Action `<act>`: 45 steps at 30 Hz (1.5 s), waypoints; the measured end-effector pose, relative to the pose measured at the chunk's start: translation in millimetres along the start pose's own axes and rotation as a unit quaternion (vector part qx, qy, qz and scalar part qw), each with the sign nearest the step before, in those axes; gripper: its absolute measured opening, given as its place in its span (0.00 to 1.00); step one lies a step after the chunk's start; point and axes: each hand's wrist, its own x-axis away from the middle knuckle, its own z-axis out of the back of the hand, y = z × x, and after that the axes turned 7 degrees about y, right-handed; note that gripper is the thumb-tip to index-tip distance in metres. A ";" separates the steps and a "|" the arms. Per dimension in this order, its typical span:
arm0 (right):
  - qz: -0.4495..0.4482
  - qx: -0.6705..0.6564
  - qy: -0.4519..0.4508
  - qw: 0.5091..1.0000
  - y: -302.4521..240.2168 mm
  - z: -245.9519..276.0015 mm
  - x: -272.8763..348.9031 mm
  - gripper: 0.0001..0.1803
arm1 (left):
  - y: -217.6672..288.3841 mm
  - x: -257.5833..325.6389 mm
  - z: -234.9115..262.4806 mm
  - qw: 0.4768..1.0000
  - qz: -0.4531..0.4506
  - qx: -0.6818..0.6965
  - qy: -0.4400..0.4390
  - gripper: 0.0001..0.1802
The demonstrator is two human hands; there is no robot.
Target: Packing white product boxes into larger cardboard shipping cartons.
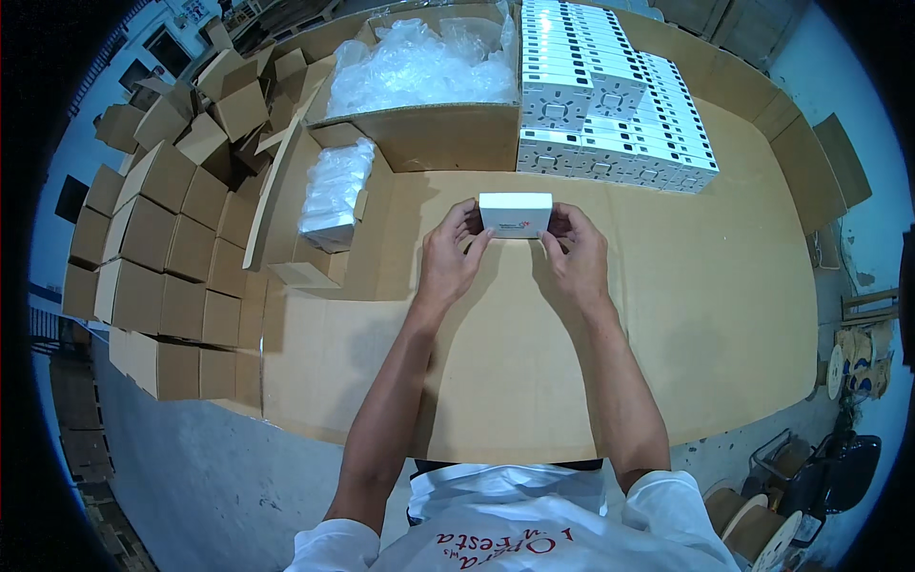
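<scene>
A small white box with light printing on its front face is held upright between my two hands over the middle of the table. At its left end, my left hand grips it with thumb and fingers. My right hand closes on the opposite end in the same way. Both forearms reach forward from the lower edge. Beyond the box stand stacked white boxes with dark square marks, in rows of two heights.
Cardboard covers the table, with a raised rim at the far right. A large carton holds clear plastic bags. Left of my hands, a small open carton contains plastic-wrapped packets. Brown boxes are piled at the far left.
</scene>
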 end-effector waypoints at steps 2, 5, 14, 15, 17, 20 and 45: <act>0.004 0.012 -0.002 1.000 -0.5 0.6 1.2 0.15 | 0.8 2.0 1.0 1.000 -0.002 -0.010 -0.002 0.24; -0.001 0.018 -0.017 1.000 -5.2 1.3 2.9 0.14 | 1.8 3.7 2.4 1.000 -0.004 -0.022 -0.003 0.23; 0.016 0.033 -0.027 0.999 -2.7 -3.2 0.9 0.18 | 7.6 4.6 6.0 0.998 -0.028 -0.054 0.010 0.29; 0.019 0.032 -0.026 0.999 -3.0 -4.0 0.3 0.19 | 10.5 5.8 5.5 0.997 -0.041 -0.052 0.028 0.30; 0.024 0.027 -0.029 0.999 -6.0 -6.0 0.7 0.20 | 10.3 9.6 6.7 0.997 -0.054 -0.025 0.056 0.31; 0.026 0.021 -0.026 0.999 -14.1 -6.4 5.2 0.21 | 16.8 19.6 19.1 0.992 -0.054 -0.011 0.110 0.30; -0.049 0.029 -0.051 0.997 -53.6 0.7 -35.7 0.33 | 95.4 -396.5 136.6 0.850 -0.190 -0.488 0.061 0.20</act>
